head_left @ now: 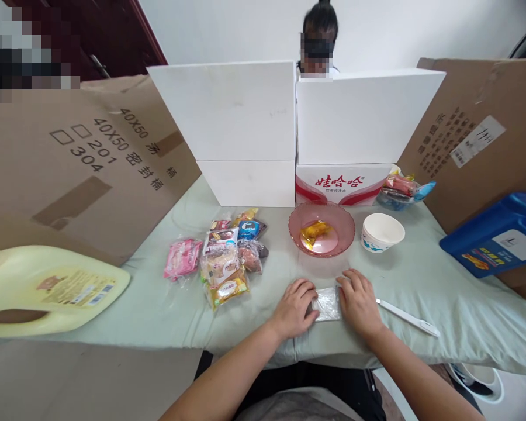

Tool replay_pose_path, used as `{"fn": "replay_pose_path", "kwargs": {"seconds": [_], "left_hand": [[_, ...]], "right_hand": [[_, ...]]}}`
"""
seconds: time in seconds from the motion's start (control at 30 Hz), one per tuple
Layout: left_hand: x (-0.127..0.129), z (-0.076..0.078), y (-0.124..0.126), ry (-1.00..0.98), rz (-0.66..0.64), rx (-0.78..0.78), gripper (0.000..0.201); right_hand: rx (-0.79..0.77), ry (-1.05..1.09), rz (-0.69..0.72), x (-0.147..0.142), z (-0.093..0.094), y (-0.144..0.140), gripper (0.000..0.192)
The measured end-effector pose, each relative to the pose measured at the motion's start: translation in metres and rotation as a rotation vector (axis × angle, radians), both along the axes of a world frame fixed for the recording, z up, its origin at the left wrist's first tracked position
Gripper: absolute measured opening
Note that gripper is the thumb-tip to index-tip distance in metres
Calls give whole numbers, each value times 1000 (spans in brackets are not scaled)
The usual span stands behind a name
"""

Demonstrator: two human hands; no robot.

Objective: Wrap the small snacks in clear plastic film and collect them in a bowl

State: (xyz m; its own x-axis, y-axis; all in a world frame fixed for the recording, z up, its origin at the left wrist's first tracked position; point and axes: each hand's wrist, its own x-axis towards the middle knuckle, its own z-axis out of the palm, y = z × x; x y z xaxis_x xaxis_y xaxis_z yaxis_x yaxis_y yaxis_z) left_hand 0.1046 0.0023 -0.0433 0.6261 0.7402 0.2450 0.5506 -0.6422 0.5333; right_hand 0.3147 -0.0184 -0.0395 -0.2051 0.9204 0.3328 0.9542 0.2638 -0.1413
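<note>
Well to the left of the left hand (294, 307) stand a large brown cardboard carton (35, 175) and, before it, a pale yellow jug (65, 286) lying on its side. Nearer the left hand, beyond it and to its left, come a pink packet (183, 258) and, just beside it, a heap of wrapped snacks (222, 257). The left hand rests palm down, fingers loosely bent and thumb apart from them, its tips at the left edge of a crinkled clear plastic packet (326, 304); whether it pinches that edge I cannot tell. The packet lies flat between the two hands. Straight beyond it sits a pink glass bowl (296, 237) holding a gold-wrapped snack (316, 233), and farther off are white boxes (245, 111), with another person (319, 23) behind them. The right hand (359, 304) lies with fingers half bent over the packet's right edge; its thumb is hidden, so its grip cannot be told. Just beyond the right hand is a white paper cup (370, 241), and close on its right a slim white tool (408, 317). Farther right and beyond are more wrapped snacks (401, 185), a blue bottle (499, 234) tilted over, and a second carton (508, 164).
</note>
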Motion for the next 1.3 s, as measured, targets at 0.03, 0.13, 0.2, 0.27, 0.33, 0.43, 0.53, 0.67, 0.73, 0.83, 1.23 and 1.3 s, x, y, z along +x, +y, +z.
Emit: {"fn": "replay_pose_path", "kwargs": {"seconds": [0.03, 0.13, 0.2, 0.27, 0.33, 0.43, 0.53, 0.67, 0.73, 0.83, 1.23, 1.3], "left_hand": [[0, 0, 0, 7, -4, 2, 32], [-1, -1, -1, 31, -12, 17, 46], [-2, -3, -1, 49, -7, 28, 53], [-3, -6, -2, 65, 2, 31, 58], [-4, -9, -2, 72, 4, 26, 60], [-5, -11, -2, 75, 2, 11, 62], [-5, -13, -1, 86, 11, -11, 64], [-4, -12, -1, 104, 14, -44, 64], [-4, -10, -1, 110, 9, -61, 64], [-4, -9, 0, 118, 12, -83, 65], [-4, -7, 0, 85, 17, -79, 58], [-4, -6, 0, 80, 19, -76, 56]], "right_hand": [[6, 21, 100, 0, 0, -3, 25], [-60, 66, 376, -9, 0, -13, 25], [-103, 85, 412, -15, -1, -21, 25], [-134, 94, 400, -16, -2, -27, 24], [-174, 89, 409, -9, 0, -29, 21], [-124, 110, 402, 16, 13, -15, 22], [48, 116, 185, 56, 43, 24, 30], [-109, -40, -279, 103, 89, 96, 32], [-248, -74, -336, 116, 99, 130, 27], [-526, -125, -321, 121, 95, 168, 27], [-624, -148, -133, 121, 106, 147, 31], [-603, -147, -108, 119, 110, 130, 31]]}}
